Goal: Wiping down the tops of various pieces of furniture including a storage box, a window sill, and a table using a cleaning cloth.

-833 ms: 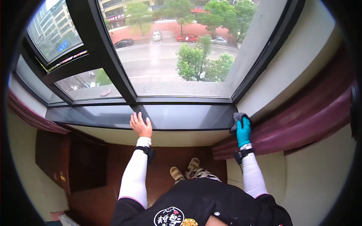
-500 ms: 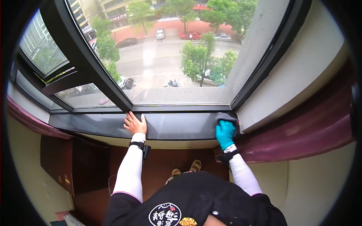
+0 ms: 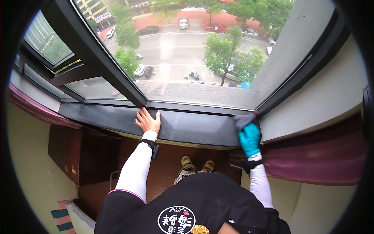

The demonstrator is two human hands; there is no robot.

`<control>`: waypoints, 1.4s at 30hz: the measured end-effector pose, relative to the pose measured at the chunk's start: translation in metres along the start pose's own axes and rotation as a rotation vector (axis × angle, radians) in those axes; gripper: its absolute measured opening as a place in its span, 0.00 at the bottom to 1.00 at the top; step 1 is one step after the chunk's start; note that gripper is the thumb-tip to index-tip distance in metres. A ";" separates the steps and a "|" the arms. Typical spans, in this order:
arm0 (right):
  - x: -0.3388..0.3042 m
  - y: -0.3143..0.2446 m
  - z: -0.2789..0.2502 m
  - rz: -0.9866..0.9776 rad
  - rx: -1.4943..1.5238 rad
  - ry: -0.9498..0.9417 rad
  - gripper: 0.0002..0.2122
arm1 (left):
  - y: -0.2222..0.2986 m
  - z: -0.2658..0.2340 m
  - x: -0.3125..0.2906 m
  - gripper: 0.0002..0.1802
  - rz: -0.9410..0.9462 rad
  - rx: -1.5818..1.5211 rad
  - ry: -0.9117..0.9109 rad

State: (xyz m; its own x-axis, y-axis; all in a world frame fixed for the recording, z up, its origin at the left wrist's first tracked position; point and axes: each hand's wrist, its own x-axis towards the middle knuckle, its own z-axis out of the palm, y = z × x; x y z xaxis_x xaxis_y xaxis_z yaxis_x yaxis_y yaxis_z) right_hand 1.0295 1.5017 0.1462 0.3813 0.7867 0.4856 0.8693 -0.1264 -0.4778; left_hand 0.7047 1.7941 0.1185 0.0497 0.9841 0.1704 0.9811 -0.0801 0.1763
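Window bay, high above a street with trees and parked cars. Dark grey, smooth, glossy stone-look window sill [image 3: 194, 126] runs along the foot of a black metal window frame [image 3: 179, 106]. Plum-coloured fabric curtain [image 3: 311, 165] hangs just past the sill's right end; dark red-brown boxy wooden cabinet [image 3: 64, 154] stands below its left part.

Left hand [image 3: 148, 121]: bare, palm down on the sill, fingers spread wide, fingertips at the foot of the thick upright bar. Holds nothing. Can't tell how much weight it takes.

Right hand [image 3: 249, 139]: teal rubber-type glove, holding a bunched dark grey soft cloth [image 3: 242, 121]. Cloth sits at the sill's back right corner, against or just beside the frame's bottom rail; blur hides the exact contact. Can't tell how tight the grip is.

For cloth work in that corner: fold it into a flat pad so more of it bears on the stone, then push a fingertip-backed edge into the joint between sill and frame. Pull from the back edge toward the front edge in overlapping strokes, even pressure. Keep the cloth off the curtain. Left hand is a decent brace; keep weight over the sill, not the glass.
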 end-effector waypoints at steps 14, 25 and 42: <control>-0.003 -0.118 0.070 -0.361 0.122 -0.355 0.13 | -0.005 0.009 0.001 0.48 0.065 -0.041 0.003; -0.012 -0.007 0.023 0.146 -0.219 0.089 0.19 | -0.001 0.000 -0.001 0.50 0.044 0.013 -0.018; -0.037 -0.017 -0.023 0.141 -0.048 -0.064 0.12 | -0.007 0.008 -0.001 0.47 0.076 0.020 0.038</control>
State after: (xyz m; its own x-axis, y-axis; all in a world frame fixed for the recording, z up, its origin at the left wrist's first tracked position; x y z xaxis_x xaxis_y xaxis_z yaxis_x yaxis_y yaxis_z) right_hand 1.0077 1.4605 0.1535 0.4812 0.7959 0.3673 0.8229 -0.2658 -0.5022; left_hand 0.6988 1.7950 0.1093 0.1174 0.9687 0.2188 0.9783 -0.1507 0.1424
